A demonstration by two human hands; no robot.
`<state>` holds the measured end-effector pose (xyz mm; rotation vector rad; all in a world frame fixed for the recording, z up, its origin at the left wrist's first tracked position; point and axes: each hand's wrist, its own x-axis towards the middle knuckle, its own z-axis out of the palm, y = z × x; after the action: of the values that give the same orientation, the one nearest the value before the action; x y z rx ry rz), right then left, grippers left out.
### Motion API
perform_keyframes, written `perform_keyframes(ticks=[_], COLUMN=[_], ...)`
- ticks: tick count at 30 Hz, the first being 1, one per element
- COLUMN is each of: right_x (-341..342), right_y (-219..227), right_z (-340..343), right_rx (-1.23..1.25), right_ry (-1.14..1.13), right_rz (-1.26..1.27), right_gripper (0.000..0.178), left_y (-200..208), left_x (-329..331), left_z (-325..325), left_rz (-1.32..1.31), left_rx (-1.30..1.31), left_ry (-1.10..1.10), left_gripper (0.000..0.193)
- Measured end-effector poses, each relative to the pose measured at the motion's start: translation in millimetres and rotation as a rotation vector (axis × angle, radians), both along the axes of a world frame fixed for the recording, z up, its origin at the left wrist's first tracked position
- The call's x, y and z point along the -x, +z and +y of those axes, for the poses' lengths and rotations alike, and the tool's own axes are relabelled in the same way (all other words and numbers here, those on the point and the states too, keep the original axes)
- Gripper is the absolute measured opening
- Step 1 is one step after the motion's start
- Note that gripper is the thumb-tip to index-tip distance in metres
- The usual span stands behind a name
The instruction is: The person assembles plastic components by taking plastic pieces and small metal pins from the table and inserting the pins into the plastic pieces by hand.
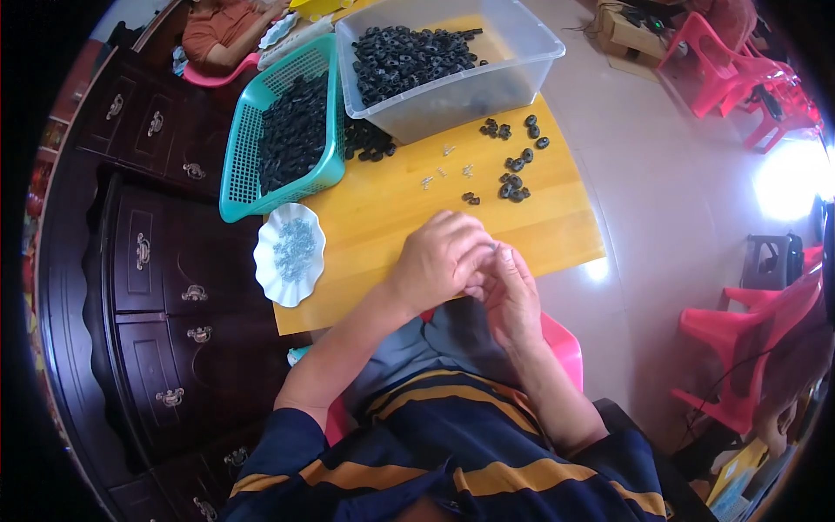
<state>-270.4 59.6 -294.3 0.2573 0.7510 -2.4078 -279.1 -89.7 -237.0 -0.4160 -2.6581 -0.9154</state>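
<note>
L hand (444, 258), R hand (511, 303): fingers curled, tips close together, prob. to steady sth. tiny; we couldn't tell if closed, or on what. Blk. parts (515, 193): sm. groups beyond hands, apart from bulk stock (404, 65) in clear bin (487, 97), presumably for easy pickup. Scalloped dish (266, 280), pale bits (296, 248): lay left, likely within reach.

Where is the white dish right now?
In the head view, the white dish sits at the left edge of the table, just below the teal basket, left of the left hand.
</note>
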Motion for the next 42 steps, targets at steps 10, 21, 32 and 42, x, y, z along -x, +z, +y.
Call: perform_keyframes(ticks=[10,21,32,42], right_x=[0,0,-3,-4], right_y=[0,-2,1,5], right_z=[0,-2,-2,0], right_rx=[-0.089,-0.122,-0.123,-0.152], right_ry=[0.043,0.068,0.095,0.111], right_rz=[0.004,0.017,0.033,0.049], right_gripper=[0.021,0.022,0.022,0.017], left_y=[-20,-47,-53,-28], left_x=[14,38,40,-3], left_z=[-36,-73,-75,-49], left_rz=[0.018,-0.062,0.076,-0.055], left_rx=[-0.046,0.066,0.214,-0.203], left_ry=[0.137,0.444,0.439,0.368], left_gripper=[0.019,0.017,0.006,0.005])
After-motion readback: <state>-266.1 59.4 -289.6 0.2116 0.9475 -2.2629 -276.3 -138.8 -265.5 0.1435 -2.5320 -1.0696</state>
